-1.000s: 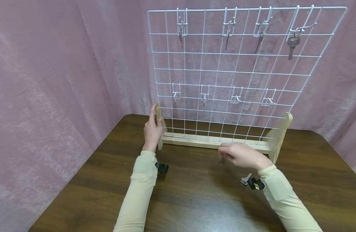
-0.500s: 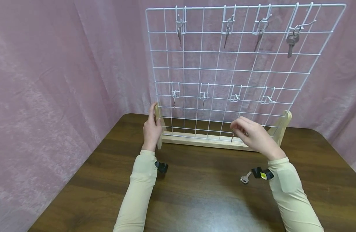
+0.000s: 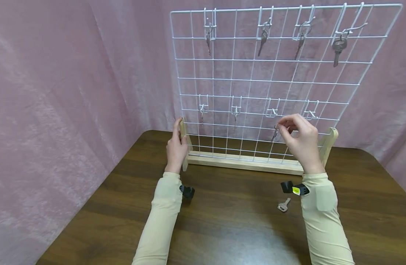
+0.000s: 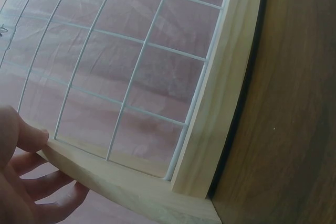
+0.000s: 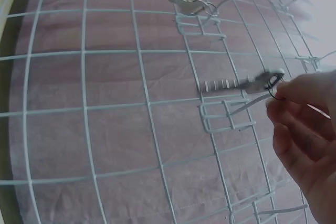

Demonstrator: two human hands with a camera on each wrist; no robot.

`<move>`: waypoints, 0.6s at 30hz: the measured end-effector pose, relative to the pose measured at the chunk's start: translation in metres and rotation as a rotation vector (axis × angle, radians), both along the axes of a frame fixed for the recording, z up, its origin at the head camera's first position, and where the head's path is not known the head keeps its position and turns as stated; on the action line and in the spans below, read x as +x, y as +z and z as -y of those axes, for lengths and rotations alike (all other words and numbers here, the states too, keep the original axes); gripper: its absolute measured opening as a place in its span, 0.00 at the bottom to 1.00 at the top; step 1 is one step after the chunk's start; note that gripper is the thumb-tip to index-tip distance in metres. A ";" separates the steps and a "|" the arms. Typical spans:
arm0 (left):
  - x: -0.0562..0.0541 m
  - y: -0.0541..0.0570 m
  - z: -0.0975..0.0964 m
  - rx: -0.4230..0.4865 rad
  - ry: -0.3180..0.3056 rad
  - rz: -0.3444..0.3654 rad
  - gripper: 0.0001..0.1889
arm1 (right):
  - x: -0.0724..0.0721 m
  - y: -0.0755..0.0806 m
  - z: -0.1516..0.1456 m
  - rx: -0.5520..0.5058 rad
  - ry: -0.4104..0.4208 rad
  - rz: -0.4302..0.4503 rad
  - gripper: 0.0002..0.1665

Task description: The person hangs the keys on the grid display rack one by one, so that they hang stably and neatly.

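My right hand (image 3: 302, 138) pinches the ring of a metal key (image 5: 257, 83) between thumb and forefinger. The key dangles just below and in front of a bare white hook (image 3: 271, 112), third from the left in the lower row of a white wire grid rack (image 3: 219, 78). In the right wrist view the key's ring is beside the tip of that hook (image 5: 252, 103); whether they touch I cannot tell. My left hand (image 3: 176, 151) grips the rack's wooden side support (image 4: 121, 187), thumb on one face and fingers on the other.
One loose key (image 3: 284, 205) lies on the brown table (image 3: 223, 221) near my right wrist. Keys hang on all the upper hooks, such as this key (image 3: 339, 46), and on the two left lower hooks. The lower-right hook (image 3: 310, 115) is bare. A pink curtain (image 3: 74, 92) hangs behind.
My right hand has risen from near the tabletop, lifting the key by its ring up towards the lower hook row. The left hand keeps its grip on the support.
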State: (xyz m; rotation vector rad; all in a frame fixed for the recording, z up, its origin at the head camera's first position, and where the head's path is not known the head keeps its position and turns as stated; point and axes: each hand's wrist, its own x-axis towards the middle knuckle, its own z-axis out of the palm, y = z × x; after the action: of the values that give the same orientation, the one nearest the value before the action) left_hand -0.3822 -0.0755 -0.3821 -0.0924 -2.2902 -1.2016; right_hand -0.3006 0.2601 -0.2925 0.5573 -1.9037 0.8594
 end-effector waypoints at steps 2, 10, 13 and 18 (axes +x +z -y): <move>0.001 0.000 -0.001 0.000 -0.003 0.000 0.34 | -0.001 0.001 0.001 -0.060 -0.011 -0.015 0.04; -0.002 0.001 -0.001 0.012 -0.008 -0.005 0.35 | -0.009 0.005 0.006 -0.191 -0.019 -0.040 0.02; -0.001 0.001 -0.001 0.014 -0.009 -0.006 0.35 | -0.009 0.006 0.009 -0.244 -0.017 -0.029 0.03; 0.000 0.001 -0.002 0.017 -0.004 -0.005 0.35 | -0.010 0.006 0.011 -0.281 0.006 -0.032 0.03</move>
State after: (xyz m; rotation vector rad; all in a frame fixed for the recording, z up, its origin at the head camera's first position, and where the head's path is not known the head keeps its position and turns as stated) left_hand -0.3817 -0.0738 -0.3813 -0.0939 -2.2760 -1.2207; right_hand -0.3106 0.2488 -0.2870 0.4030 -1.7154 1.0930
